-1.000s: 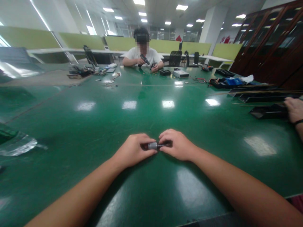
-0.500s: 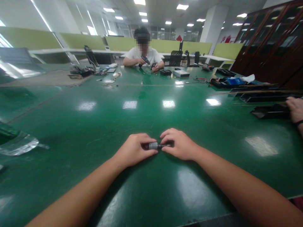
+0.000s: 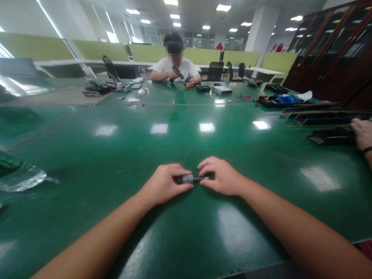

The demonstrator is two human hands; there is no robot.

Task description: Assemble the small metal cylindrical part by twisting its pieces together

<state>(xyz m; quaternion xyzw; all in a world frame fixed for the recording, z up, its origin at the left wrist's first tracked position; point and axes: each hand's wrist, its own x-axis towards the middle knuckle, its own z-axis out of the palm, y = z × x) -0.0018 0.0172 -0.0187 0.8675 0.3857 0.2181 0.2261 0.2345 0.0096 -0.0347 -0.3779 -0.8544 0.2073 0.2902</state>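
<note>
My left hand (image 3: 163, 185) is closed around a small grey cylinder with a dark shaft (image 3: 188, 178), thumb below and fingers above. The piece lies level just over the green table, its shaft pointing right; its left end is partly hidden by my hand. My right hand (image 3: 222, 177) is curled around the shaft, with thumb and index finger closed at its near part. The exact kind of the piece is too small to make out.
Across the green table (image 3: 130, 143) a person (image 3: 190, 69) holds a power drill (image 3: 178, 72). Black channel pieces (image 3: 329, 136) lie at the right, where another person's hand (image 3: 362, 133) rests. A clear plastic object (image 3: 24, 176) lies at the left; cables and electronics (image 3: 100, 87) sit farther back.
My right hand has slid slightly to the right along the shaft, showing a little more of it. My left hand and the grey cylinder have stayed in place.
</note>
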